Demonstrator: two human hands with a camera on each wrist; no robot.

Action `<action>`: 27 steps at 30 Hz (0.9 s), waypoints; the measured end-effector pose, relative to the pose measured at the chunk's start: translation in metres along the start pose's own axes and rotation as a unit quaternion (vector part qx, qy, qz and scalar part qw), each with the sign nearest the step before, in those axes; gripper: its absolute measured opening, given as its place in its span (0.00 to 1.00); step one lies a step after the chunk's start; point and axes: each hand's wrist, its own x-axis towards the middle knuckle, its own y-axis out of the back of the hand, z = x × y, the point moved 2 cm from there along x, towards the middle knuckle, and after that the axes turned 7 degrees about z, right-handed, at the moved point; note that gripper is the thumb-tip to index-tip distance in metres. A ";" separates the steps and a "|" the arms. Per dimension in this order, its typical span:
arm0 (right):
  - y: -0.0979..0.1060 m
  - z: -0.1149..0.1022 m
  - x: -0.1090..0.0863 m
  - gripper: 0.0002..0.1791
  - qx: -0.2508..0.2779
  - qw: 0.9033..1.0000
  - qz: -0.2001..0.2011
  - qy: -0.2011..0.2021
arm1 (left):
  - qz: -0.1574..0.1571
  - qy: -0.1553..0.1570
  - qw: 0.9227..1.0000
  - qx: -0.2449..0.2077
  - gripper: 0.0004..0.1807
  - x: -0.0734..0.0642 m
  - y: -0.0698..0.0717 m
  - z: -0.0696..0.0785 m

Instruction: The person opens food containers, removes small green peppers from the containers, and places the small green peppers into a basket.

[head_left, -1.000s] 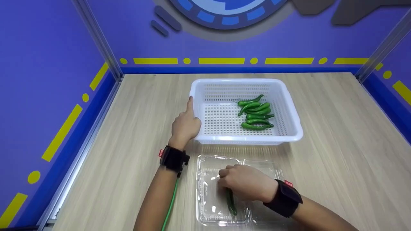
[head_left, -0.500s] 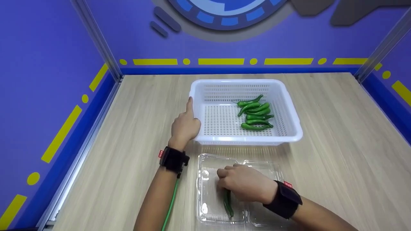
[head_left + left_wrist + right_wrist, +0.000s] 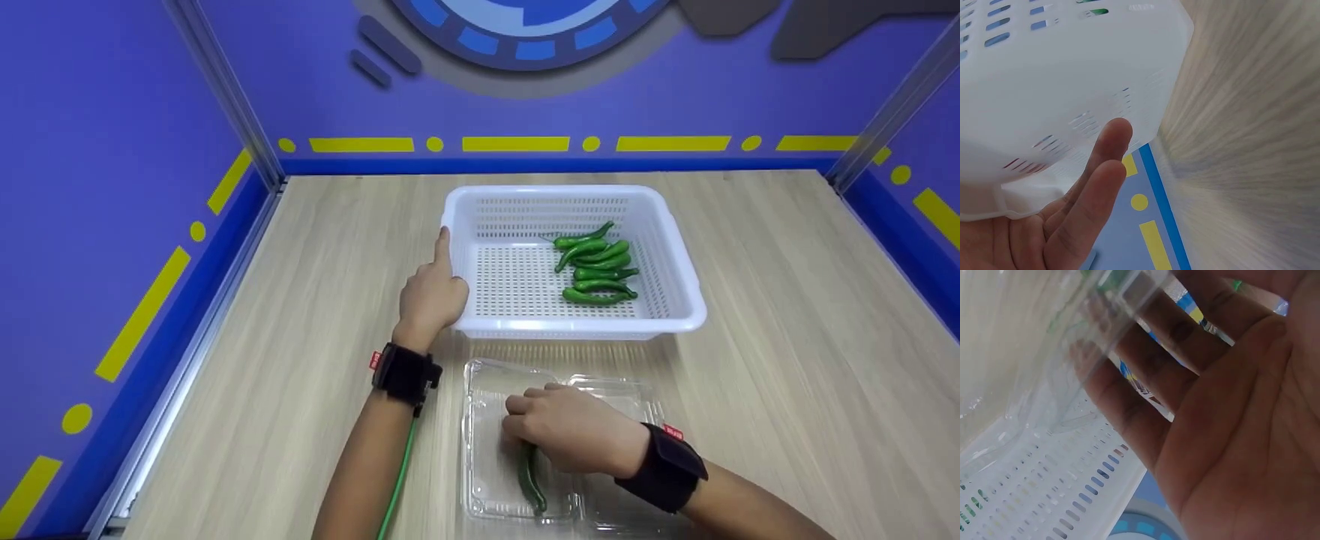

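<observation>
My right hand [image 3: 570, 427] is over the left half of an opened clear plastic clamshell box [image 3: 480, 480], fingers bent down around the upper end of a green chili pepper [image 3: 529, 480]. The pepper's lower end shows below the hand; the rest is hidden. In the right wrist view, fingers [image 3: 1145, 371] reach down beside the clear plastic wall. My left hand [image 3: 433, 294] rests against the left rim of a white perforated basket [image 3: 577, 325], index finger straight along it. Two extended fingers [image 3: 1086, 216] show below the rim in the left wrist view.
Several green chili peppers [image 3: 600, 274] lie in the right part of the basket. A wooden tabletop [image 3: 322, 300] lies under everything, with blue printed panels [image 3: 525, 112] behind and at both sides. A green cable [image 3: 401, 472] runs along the left forearm.
The lower end of the chili pepper has shifted slightly left and down as the right hand moved a little left. The left hand and basket stay in place.
</observation>
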 end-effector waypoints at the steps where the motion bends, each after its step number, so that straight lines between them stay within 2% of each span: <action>1: 0.000 0.000 0.000 0.09 0.002 1.000 0.002 0.000 | 0.000 0.000 1.000 0.000 0.47 0.000 0.000 0.000; 10: 0.003 0.002 -0.001 0.09 0.015 1.000 0.013 0.001 | 0.003 -0.002 1.000 -0.001 0.46 0.000 0.000 0.000; 20: 0.013 0.005 -0.002 0.09 0.024 0.999 0.048 -0.001 | -0.001 -0.002 1.000 -0.005 0.47 0.000 0.000 0.000; 27: 0.017 0.007 -0.003 0.08 0.040 0.998 0.050 -0.007 | 0.003 -0.004 1.000 -0.006 0.47 0.000 0.000 -0.001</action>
